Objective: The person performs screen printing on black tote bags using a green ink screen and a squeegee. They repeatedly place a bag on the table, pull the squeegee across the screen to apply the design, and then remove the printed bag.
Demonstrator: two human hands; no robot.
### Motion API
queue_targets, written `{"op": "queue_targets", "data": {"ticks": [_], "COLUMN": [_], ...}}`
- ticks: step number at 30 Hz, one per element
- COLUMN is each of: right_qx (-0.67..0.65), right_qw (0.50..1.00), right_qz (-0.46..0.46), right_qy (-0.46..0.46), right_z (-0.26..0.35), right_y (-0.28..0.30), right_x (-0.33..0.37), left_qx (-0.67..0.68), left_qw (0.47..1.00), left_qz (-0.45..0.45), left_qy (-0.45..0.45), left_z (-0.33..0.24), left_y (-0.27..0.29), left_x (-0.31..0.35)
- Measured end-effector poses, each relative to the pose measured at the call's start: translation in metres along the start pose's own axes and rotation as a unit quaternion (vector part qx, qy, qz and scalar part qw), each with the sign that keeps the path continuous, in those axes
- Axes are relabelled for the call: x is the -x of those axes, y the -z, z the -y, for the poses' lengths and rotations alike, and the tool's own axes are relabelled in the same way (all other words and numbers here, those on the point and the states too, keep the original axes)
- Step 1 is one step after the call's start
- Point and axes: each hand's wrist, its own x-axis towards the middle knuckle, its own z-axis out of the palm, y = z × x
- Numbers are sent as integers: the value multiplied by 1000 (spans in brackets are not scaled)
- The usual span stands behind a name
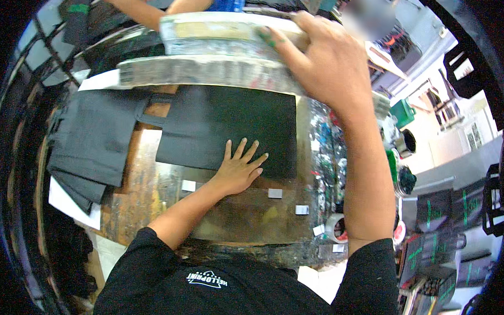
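Observation:
My left hand [239,171] lies flat with spread fingers on the near part of a black fabric bag [236,121], whose handles point left. The bag rests on a brown board [250,216] with small pale squares stuck near its front. Above the bag's far edge, a paint-stained screen-printing frame [210,71] is held raised by my right hand [330,63]. That hand's fingers curl over the frame's right end, and green paint marks the thumb. To the left lies a stack of black bags [92,135], partly fanned out.
A paint-spattered strip with a tape roll [336,227] runs along the board's right side. Another person's arm [140,9] reaches in at the far left. Green-printed black bags [433,211] hang or stand at the right, near a green bin [402,114].

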Motion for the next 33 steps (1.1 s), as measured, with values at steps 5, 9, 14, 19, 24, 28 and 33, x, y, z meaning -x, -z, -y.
{"op": "queue_targets", "data": {"ticks": [5,9,14,19,24,28,33], "right_qx": [-14,-9,-11,-22,0,-14,22], "right_qw": [1000,992,993,995,1000,1000,999], "right_qz": [-16,105,101,83,20,18,26], "right_qy": [20,-76,-54,-48,19,-5,-2], "right_z": [3,25,12,7,-4,5,30], "right_y": [8,32,24,13,-1,2,9], "right_x": [-3,-24,-15,-18,-14,1,55], "left_qx": [26,43,51,46,143,457,623], "left_qw": [999,998,997,997,976,822,677], "left_qz": [-45,-45,-51,-58,-150,-302,-391], "left_qy": [-4,14,14,-4,61,158,41], "left_z": [-49,-60,-72,-66,-52,22,68], "left_y": [-17,-17,-13,-14,33,122,195], "left_x": [-14,-3,3,10,12,49,100]}}
